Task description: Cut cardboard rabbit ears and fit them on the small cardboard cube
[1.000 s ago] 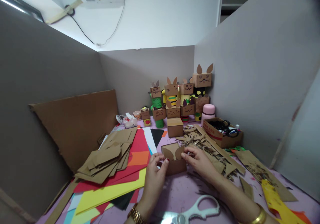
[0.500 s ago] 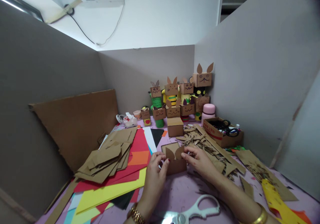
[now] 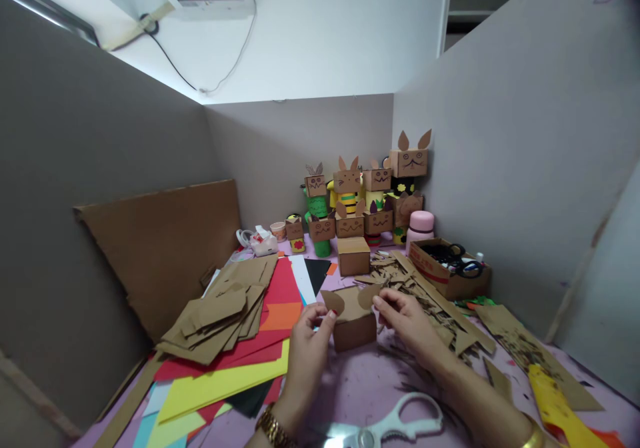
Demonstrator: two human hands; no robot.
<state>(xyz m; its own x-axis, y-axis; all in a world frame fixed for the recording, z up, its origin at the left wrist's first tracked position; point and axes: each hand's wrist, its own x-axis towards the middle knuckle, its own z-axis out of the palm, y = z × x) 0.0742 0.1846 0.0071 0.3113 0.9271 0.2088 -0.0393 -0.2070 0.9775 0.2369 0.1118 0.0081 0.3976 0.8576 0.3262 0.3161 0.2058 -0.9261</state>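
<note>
A small brown cardboard box [image 3: 355,336] stands on the table in front of me. My left hand [image 3: 311,345] pinches a leaf-shaped cardboard ear [image 3: 333,301] at the box's top left corner. Between the thumb and fingers of my right hand [image 3: 411,321] is a matching cardboard ear [image 3: 369,295], at the top right corner. Both ears point outward and up; whether they touch the box, I cannot tell. White-handled scissors [image 3: 400,428] lie close to me, below the box.
Stacked cardboard pieces [image 3: 215,315] and coloured paper [image 3: 215,388] lie on the left. Cardboard scraps [image 3: 415,285] and a box of tools [image 3: 447,278] are on the right. Cardboard animal figures [image 3: 347,188], a plain box [image 3: 353,256] and a pink bottle [image 3: 421,225] stand behind.
The two ears have moved apart, from close together above the middle of the box to its two top corners. My hands still hold them. The view has shifted slightly.
</note>
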